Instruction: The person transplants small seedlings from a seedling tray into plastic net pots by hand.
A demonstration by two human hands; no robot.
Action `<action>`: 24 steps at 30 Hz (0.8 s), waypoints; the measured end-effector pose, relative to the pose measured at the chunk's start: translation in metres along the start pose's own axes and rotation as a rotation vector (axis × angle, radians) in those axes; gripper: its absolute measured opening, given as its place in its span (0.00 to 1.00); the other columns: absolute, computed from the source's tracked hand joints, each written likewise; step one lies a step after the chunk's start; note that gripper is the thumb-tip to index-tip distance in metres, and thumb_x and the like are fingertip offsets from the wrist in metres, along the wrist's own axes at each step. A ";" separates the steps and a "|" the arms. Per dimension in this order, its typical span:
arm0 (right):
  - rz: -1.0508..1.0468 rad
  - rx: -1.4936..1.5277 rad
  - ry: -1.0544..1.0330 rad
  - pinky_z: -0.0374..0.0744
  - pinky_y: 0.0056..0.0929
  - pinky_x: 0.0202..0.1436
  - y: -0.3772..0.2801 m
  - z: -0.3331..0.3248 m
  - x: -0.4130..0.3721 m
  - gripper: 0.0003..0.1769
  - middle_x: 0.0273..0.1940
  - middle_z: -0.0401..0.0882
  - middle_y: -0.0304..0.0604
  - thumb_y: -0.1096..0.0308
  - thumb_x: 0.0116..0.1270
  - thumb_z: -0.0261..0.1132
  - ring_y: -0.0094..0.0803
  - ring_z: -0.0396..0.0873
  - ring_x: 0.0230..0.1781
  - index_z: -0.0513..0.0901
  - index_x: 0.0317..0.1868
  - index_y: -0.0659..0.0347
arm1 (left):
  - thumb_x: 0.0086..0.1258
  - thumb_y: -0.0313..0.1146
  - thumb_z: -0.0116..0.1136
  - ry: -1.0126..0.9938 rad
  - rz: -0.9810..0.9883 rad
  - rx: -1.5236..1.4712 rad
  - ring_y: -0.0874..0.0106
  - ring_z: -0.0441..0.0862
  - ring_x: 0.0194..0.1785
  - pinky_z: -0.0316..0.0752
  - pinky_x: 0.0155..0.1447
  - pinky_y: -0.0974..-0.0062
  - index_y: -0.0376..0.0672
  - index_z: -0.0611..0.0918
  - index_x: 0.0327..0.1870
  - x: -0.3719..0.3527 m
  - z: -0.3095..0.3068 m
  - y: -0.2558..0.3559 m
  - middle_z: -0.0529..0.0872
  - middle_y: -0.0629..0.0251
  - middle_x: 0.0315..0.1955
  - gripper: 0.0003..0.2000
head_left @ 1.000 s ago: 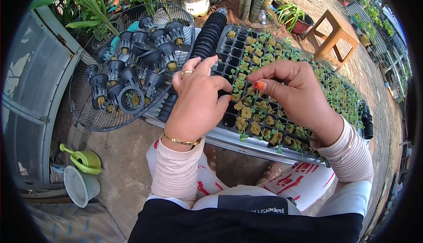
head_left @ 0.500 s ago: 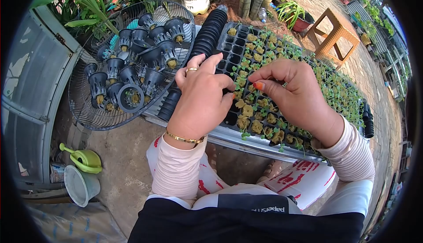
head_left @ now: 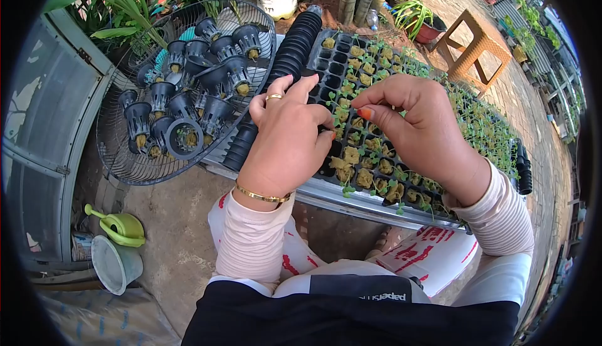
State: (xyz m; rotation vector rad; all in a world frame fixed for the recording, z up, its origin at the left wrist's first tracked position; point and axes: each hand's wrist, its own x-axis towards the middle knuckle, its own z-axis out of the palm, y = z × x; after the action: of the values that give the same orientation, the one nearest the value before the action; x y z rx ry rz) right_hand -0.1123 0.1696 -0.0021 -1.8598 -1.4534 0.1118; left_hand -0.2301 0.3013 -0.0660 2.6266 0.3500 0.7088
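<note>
My left hand is over the near left part of a black seedling tray. Its fingers curve down and its thumb and index fingertips sit close together; whatever is under the palm is hidden. To its right, my right hand hovers above the tray with thumb and index finger pinched. Anything between those fingertips is too small to make out. Small green seedlings grow from tan foam plugs in the cells below. Past my left fingers lies a long stack of nested black net pots.
A wire basket on the left holds several black net pots with plugs. A green watering can and a pale bucket stand on the floor. A woven stool and potted plant are beyond the tray.
My right hand's pinched fingertips have shifted slightly away from me and to the left. The left hand stays almost where it was.
</note>
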 end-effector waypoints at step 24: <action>0.278 0.235 0.034 0.74 0.25 0.29 0.023 0.015 -0.003 0.06 0.24 0.80 0.45 0.74 0.57 0.63 0.24 0.75 0.23 0.84 0.34 0.67 | 0.48 0.32 0.64 -0.086 -0.029 -0.021 0.51 0.56 0.67 0.43 0.64 0.51 0.46 0.84 0.30 0.003 -0.003 0.001 0.70 0.58 0.60 0.08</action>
State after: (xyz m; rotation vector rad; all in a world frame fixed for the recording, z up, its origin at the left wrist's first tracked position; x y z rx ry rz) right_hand -0.1024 0.1732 -0.0276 -1.8473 -1.1006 0.3673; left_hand -0.2290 0.3022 -0.0613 2.6174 0.3537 0.5845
